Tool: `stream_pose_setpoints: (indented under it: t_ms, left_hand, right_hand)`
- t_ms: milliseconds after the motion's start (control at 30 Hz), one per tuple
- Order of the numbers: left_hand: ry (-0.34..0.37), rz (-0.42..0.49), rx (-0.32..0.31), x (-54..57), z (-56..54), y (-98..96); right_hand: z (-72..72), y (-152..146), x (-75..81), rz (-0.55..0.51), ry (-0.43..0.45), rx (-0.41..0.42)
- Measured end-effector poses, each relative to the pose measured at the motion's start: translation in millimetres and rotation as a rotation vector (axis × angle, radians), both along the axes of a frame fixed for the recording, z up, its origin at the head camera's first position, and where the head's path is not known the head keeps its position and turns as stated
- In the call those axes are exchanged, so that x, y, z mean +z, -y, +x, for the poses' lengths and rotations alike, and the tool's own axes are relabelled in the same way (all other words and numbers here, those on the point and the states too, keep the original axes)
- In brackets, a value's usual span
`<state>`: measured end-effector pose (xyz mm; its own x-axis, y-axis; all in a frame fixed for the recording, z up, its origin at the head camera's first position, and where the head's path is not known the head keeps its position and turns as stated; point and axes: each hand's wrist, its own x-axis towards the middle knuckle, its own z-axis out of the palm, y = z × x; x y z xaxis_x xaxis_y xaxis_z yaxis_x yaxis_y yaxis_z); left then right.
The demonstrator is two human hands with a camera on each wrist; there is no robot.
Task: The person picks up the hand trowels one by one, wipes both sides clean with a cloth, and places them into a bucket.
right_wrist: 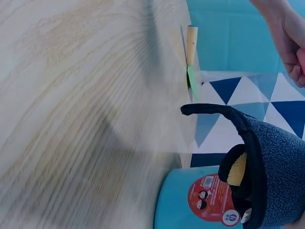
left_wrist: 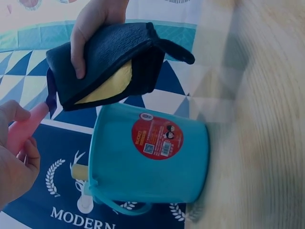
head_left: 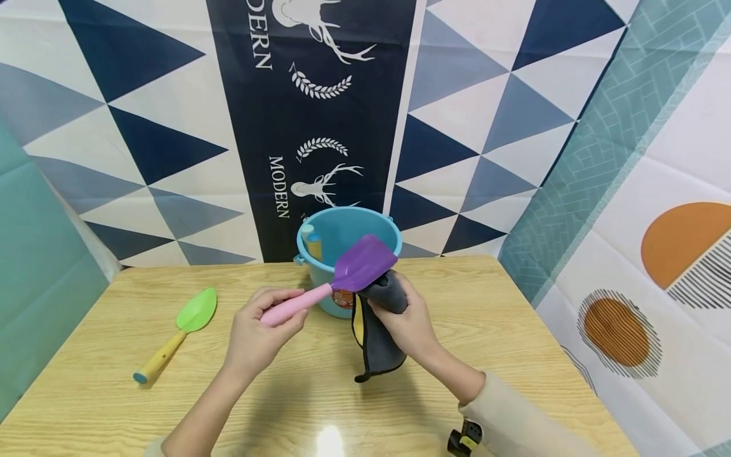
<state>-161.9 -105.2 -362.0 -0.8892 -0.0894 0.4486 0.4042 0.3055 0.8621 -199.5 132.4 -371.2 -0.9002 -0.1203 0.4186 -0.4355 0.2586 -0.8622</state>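
Observation:
My left hand (head_left: 257,333) grips the pink handle of a toy shovel (head_left: 365,261) with a purple blade, raised in front of the bucket. A dark grey cloth (head_left: 381,330) with black edging and a yellow patch is folded in my right hand (head_left: 412,322). The cloth touches the underside of the purple blade. Behind both hands stands a light blue bucket (head_left: 325,279) with a red round label, clearly seen in the left wrist view. Handle ends, one yellow and blue, one pale green, poke out at the bucket's left rim.
A green toy trowel (head_left: 195,312) with a yellow handle lies on the left of the wooden table (head_left: 114,419). Patterned cloth hangs behind the table (head_left: 457,108) and along both sides.

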Motion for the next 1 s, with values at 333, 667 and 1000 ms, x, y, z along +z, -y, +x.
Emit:
stream_pose_setpoints:
  t_ms: [333, 667, 1000]
  left_hand:
    - [-0.011, -0.100, 0.055, 6.2, -5.9, 9.4]
    - [-0.023, -0.127, 0.091, 10.4, -11.9, 15.4]
    - [0.047, -0.166, 0.092, 16.0, -18.4, 19.8]
  right_hand:
    - [-3.2, -13.4, 0.6, 0.142, -0.079, -0.049]
    - [-6.1, -22.4, -5.3, 0.321, -0.278, -0.050]
    - [-7.4, -29.9, -6.7, 0.426, -0.363, -0.054]
